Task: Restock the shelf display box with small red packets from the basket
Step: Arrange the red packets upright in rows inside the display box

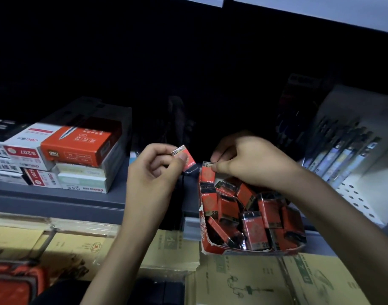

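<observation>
A red display box (203, 236) with torn edges stands on the shelf edge, right of centre, holding several small red and black packets (252, 227) in a loose heap. My left hand (153, 172) pinches one small red packet (187, 158) marked 2B, held up just left of the box. My right hand (250, 161) hovers over the box's back left corner and pinches the top of another red packet (208, 172) that stands upright there. The basket cannot be told apart in this dim view.
Stacked stationery boxes (76, 146) sit on the grey shelf (56, 194) to the left. A rack of packaged pens (342, 155) leans at the right. Cardboard cartons (254, 278) lie below. A red item (14, 282) is at the bottom left. The shelf's back is dark.
</observation>
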### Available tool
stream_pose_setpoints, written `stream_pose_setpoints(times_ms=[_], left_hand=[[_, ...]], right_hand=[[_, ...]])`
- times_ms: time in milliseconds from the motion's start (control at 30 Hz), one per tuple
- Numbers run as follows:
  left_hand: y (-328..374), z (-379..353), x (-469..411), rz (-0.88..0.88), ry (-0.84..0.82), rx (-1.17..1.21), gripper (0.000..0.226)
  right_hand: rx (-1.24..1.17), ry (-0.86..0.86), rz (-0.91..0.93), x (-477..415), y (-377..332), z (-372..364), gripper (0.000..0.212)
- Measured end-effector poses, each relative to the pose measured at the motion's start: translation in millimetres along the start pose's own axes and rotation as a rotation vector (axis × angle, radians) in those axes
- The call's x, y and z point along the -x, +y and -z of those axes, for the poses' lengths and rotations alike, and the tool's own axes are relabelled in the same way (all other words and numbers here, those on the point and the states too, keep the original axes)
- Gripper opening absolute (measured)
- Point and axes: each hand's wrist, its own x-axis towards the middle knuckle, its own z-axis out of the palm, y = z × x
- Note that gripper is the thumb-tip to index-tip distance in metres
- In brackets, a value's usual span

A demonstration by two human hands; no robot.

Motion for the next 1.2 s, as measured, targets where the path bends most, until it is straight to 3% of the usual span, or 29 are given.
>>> stream_pose_setpoints(times_ms=[333, 500, 633, 900, 1000, 1200], left_hand=[[1.4, -0.9, 0.3, 0.006, 0.004, -0.013, 0.01], [0.7, -1.2, -0.8, 0.0, 0.011, -0.009, 0.009], [0.4, -1.0, -0.1, -0.003, 0.004, -0.009, 0.009], [-0.2, -2.5, 3.0, -0.019, -0.015, -0.02, 0.009], [1.0, -3.7, 3.4, -0.021, -0.014, -0.016, 0.009], [-0.6, -8.3, 8.7, -0.072, 0.096, -0.162, 0.005]], right_hand=[[-0.034, -0.053, 0.058, 2.1, -4.2, -3.7, 0.017], [-0.156, 0.025, 0.134, 6.1, -6.0, 14.0, 0.017], [-0.404, -0.12, 0.081, 11.3, -10.8, 22.4, 0.012], [0.117, -0.103, 0.121, 0.1, 2.3, 12.7, 0.022], [0.211, -0.104, 0.143, 1.8, 1.4, 11.8, 0.011], [0.235, -0.042, 0.184, 0.6, -4.2, 6.1, 0.017]])
